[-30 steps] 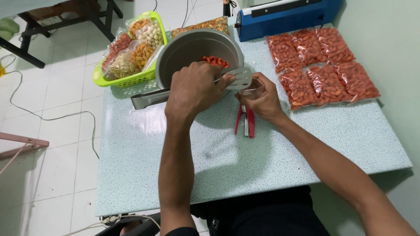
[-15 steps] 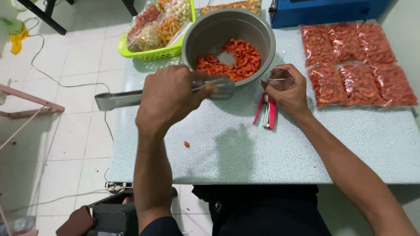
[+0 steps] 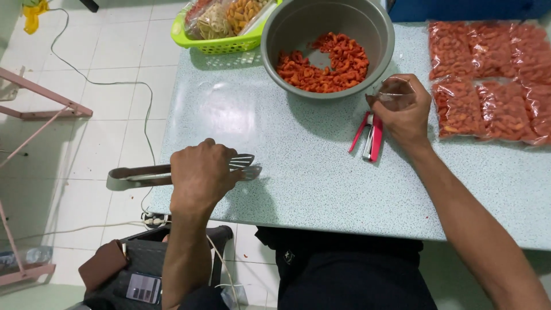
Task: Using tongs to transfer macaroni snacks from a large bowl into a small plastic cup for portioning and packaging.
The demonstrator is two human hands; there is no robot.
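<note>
My left hand (image 3: 201,181) grips metal tongs (image 3: 143,174) near the table's front left edge, their tips empty and low over the tabletop. A clear, empty small plastic bag (image 3: 395,93) is pinched in my right hand (image 3: 404,112), just right of a grey metal bowl (image 3: 298,20). Orange-red snack pieces (image 3: 324,66) lie inside the bowl. A red stapler (image 3: 370,136) rests on the table beside my right hand.
Several sealed bags of the red snack (image 3: 493,80) lie at the right on the speckled table (image 3: 275,132). A green basket (image 3: 221,43) of bagged snacks stands at the back left. A blue machine (image 3: 459,8) sits behind. A cable crosses the tiled floor (image 3: 123,86).
My left hand drew the tongs back from the bowl toward the table's front left edge. My right hand lifted the clear bag slightly beside the bowl.
</note>
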